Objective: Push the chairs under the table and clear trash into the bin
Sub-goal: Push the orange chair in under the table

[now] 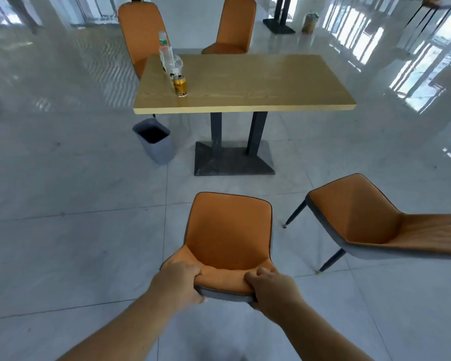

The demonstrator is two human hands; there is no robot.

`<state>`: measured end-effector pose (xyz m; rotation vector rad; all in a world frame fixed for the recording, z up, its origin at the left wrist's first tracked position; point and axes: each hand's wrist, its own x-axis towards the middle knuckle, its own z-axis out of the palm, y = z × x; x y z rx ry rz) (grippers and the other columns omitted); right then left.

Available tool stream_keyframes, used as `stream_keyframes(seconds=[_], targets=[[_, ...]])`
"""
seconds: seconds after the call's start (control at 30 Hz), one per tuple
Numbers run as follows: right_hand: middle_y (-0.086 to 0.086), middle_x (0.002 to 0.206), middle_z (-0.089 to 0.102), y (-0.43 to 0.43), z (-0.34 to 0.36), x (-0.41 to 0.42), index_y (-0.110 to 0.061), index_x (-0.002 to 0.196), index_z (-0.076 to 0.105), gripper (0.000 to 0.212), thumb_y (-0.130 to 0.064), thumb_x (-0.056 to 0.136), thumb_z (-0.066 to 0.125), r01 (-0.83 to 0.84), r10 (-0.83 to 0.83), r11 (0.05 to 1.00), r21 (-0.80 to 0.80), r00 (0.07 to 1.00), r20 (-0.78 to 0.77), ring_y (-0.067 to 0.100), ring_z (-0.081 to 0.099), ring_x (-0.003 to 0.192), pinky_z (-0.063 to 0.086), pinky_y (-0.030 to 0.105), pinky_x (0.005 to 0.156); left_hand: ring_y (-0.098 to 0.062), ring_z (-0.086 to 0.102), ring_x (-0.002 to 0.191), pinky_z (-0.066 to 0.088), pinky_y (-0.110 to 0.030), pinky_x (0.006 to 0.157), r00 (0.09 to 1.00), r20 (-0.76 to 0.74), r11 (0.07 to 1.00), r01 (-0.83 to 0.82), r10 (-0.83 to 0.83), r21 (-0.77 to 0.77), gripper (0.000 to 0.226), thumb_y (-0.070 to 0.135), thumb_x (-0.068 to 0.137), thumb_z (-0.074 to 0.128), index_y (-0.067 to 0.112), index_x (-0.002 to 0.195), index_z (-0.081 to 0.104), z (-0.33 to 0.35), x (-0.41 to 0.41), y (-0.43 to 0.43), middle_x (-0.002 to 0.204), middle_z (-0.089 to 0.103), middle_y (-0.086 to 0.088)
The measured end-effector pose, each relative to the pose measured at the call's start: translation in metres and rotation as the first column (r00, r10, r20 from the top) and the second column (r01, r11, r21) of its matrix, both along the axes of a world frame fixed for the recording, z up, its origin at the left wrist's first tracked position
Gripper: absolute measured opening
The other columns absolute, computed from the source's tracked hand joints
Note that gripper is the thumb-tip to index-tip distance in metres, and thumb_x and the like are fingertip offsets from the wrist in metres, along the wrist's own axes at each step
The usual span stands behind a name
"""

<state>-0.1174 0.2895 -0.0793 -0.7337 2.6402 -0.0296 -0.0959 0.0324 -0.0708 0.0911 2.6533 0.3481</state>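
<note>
Grey bin [160, 152] stands on the floor by the table's [258, 82] left corner. Bottle [164, 49] and gold can [180, 86] sit on its left end. Left hand [179, 282] and right hand [268, 287] both have fingers curled over the near chair's [229, 238] backrest top. That chair is well short of the table. Second chair [375, 225] is to the right, angled.

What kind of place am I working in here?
Likely a canteen or cafe dining room: a wooden pedestal table with four matching orange chairs, another table's base behind, and a bin beside it.
</note>
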Motion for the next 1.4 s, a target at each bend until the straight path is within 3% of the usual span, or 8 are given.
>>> stream_keyframes(seconds=[0.13, 0.27, 0.47, 0.87, 1.27, 1.4], targets=[[0.002, 0.115, 0.064, 0.009, -0.001, -0.049, -0.029, 0.126, 0.058, 0.036, -0.051, 0.097, 0.059, -0.074, 0.074, 0.997, -0.004, 0.997, -0.016, 0.024, 0.063, 0.1, 0.039, 0.032, 0.069, -0.013, 0.059, 0.098, 0.053, -0.028, 0.084, 0.996, 0.025, 0.997, -0.081, 0.081, -0.018, 0.047, 0.068, 0.071, 0.077, 0.041, 0.105, 0.059, 0.001, -0.032, 0.013, 0.107, 0.063, 0.014], [0.002, 0.114, 0.064, 0.006, -0.005, -0.095, -0.029, 0.127, 0.057, 0.038, -0.052, 0.097, 0.058, -0.119, 0.119, 0.993, 0.001, 0.992, -0.038, 0.025, 0.064, 0.101, 0.038, 0.033, 0.069, -0.011, 0.052, 0.09, 0.045, -0.024, 0.075, 0.994, -0.019, 0.994, -0.108, 0.108, -0.012, 0.043, 0.062, 0.073, 0.078, 0.039, 0.105, 0.063, -0.002, -0.067, 0.009, 0.102, 0.061, 0.015], [-0.001, 0.114, 0.063, -0.007, -0.003, -0.167, -0.031, 0.126, 0.056, 0.037, -0.053, 0.096, 0.06, -0.114, 0.114, 0.993, -0.005, 0.993, -0.021, 0.027, 0.061, 0.106, 0.054, 0.039, 0.082, -0.015, 0.057, 0.097, 0.053, -0.03, 0.082, 0.989, -0.039, 0.99, -0.142, 0.142, 0.012, 0.05, 0.068, 0.071, 0.077, 0.036, 0.107, 0.063, -0.004, -0.128, -0.005, 0.105, 0.063, 0.013], [-0.002, 0.116, 0.063, -0.049, -0.008, -0.309, -0.032, 0.125, 0.057, 0.036, -0.051, 0.095, 0.062, -0.083, 0.083, 0.996, 0.011, 0.996, -0.038, 0.025, 0.061, 0.106, 0.053, 0.037, 0.079, -0.018, 0.061, 0.109, 0.056, -0.035, 0.092, 0.988, -0.082, 0.991, -0.133, 0.131, -0.02, 0.054, 0.067, 0.076, 0.076, 0.035, 0.118, 0.064, -0.004, -0.268, -0.044, 0.116, 0.066, 0.011], [-0.003, 0.107, 0.065, -0.065, -0.013, -0.456, -0.033, 0.12, 0.06, 0.033, -0.053, 0.094, 0.063, -0.147, 0.146, 0.989, -0.018, 0.987, -0.064, 0.024, 0.063, 0.098, 0.054, 0.037, 0.078, -0.019, 0.058, 0.111, 0.055, -0.039, 0.092, 0.972, -0.021, 0.971, -0.235, 0.234, -0.042, 0.052, 0.062, 0.077, 0.077, 0.036, 0.12, 0.065, 0.0, -0.399, -0.052, 0.114, 0.064, 0.008], [-0.004, 0.104, 0.064, -0.075, -0.014, -0.493, -0.034, 0.119, 0.057, 0.034, -0.055, 0.093, 0.063, -0.163, 0.161, 0.986, -0.029, 0.985, -0.065, 0.024, 0.063, 0.095, 0.054, 0.038, 0.077, -0.019, 0.06, 0.104, 0.055, -0.037, 0.088, 0.968, -0.068, 0.965, -0.248, 0.243, -0.085, 0.046, 0.057, 0.078, 0.078, 0.034, 0.115, 0.065, 0.004, -0.434, -0.059, 0.109, 0.064, 0.007]])
